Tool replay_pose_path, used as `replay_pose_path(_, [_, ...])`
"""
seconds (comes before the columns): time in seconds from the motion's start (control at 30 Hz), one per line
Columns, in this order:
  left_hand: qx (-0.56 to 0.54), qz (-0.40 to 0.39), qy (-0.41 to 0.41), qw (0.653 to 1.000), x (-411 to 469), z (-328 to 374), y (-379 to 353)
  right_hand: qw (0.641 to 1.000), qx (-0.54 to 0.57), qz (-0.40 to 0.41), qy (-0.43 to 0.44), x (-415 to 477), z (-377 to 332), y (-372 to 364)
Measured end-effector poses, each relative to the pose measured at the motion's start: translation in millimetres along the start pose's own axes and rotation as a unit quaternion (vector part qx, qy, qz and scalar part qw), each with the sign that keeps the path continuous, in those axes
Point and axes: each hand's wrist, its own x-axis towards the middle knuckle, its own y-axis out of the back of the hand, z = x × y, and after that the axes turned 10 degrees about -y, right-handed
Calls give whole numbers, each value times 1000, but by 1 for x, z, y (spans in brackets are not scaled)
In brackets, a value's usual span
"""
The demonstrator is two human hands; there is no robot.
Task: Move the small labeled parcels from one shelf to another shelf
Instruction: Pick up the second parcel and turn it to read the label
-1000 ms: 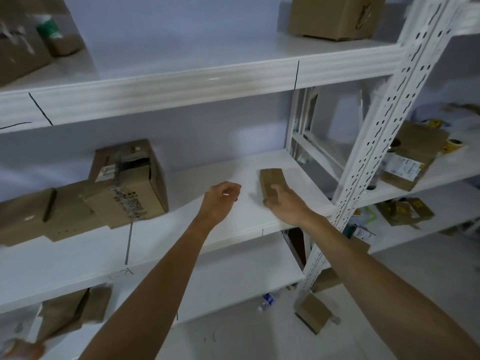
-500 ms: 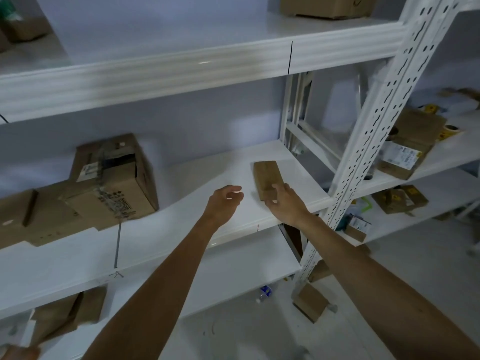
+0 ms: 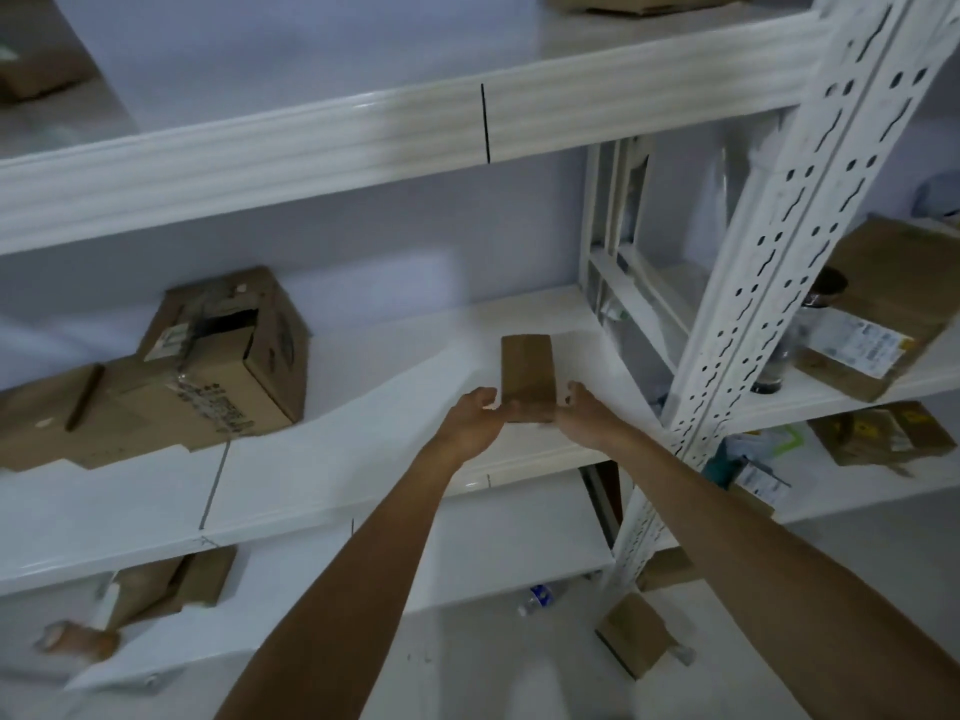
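Note:
A small brown cardboard parcel (image 3: 527, 368) lies on the middle white shelf (image 3: 389, 387), near its right end. My left hand (image 3: 470, 423) grips its near left corner and my right hand (image 3: 587, 415) grips its near right corner, fingers curled around the edges. No label shows on its top face. Both forearms reach up from the bottom of the view.
A large torn carton (image 3: 228, 356) and a flat brown box (image 3: 57, 413) sit at the left of the same shelf. A perforated white upright (image 3: 769, 262) stands to the right. Labeled parcels (image 3: 872, 324) rest on the neighbouring shelves, more boxes lie lower down and on the floor.
My left hand has moved right from a loose fist beside the parcel onto its left corner. My right hand shifted to its right corner. The view tilted slightly.

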Motion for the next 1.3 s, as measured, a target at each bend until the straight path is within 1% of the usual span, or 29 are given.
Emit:
replay_pose_path(0.03, [-12, 3, 3, 1000, 1, 4, -5, 1000, 20, -13, 5, 3, 1, 2])
replay_pose_path(0.13, [-54, 24, 5, 998, 4, 15, -23, 996, 78, -37, -23, 15, 4, 6])
replay_pose_path(0.27, [-85, 68, 33, 993, 13, 13, -41, 994, 105, -18, -19, 25, 9, 5])
replay_pose_path(0.37, [-91, 84, 36, 992, 16, 12, -52, 992, 126, -31, -6, 29, 9, 4])
replay_pose_path(0.43, [-107, 109, 38, 987, 16, 14, -55, 990, 135, -25, -2, 31, 5, 4])
replay_pose_path(0.5, [-134, 130, 53, 981, 15, 16, -54, 992, 129, -16, 3, 29, 0, 4])
replay_pose_path(0.57, [-151, 134, 62, 977, 14, 16, -51, 991, 133, -1, 6, 25, -4, 2])
replay_pose_path(0.7, [-150, 146, 55, 976, 10, 18, -42, 978, 201, 55, -19, 21, -6, -6])
replay_pose_path(0.83, [-154, 170, 36, 973, -2, 19, -29, 962, 268, 37, -26, 15, -8, -14])
replay_pose_path(0.9, [-184, 194, 27, 963, -10, 19, -19, 956, 294, 24, -13, 7, -12, -17])
replay_pose_path(0.97, [-241, 210, 30, 947, -18, 18, -6, 952, 305, 6, 5, -5, -15, -21])
replay_pose_path(1.03, [-299, 198, 27, 933, -28, 17, 8, 948, 316, -26, 31, -18, -17, -24])
replay_pose_path(1.13, [-349, 152, -8, 925, -47, 17, 27, 935, 337, -77, 74, -39, -22, -27])
replay_pose_path(1.23, [-387, 128, -45, 912, -65, 14, 42, 919, 369, -99, 101, -60, -29, -28])
replay_pose_path(1.3, [-404, 116, -64, 905, -74, 10, 48, 923, 348, -109, 125, -71, -34, -32])
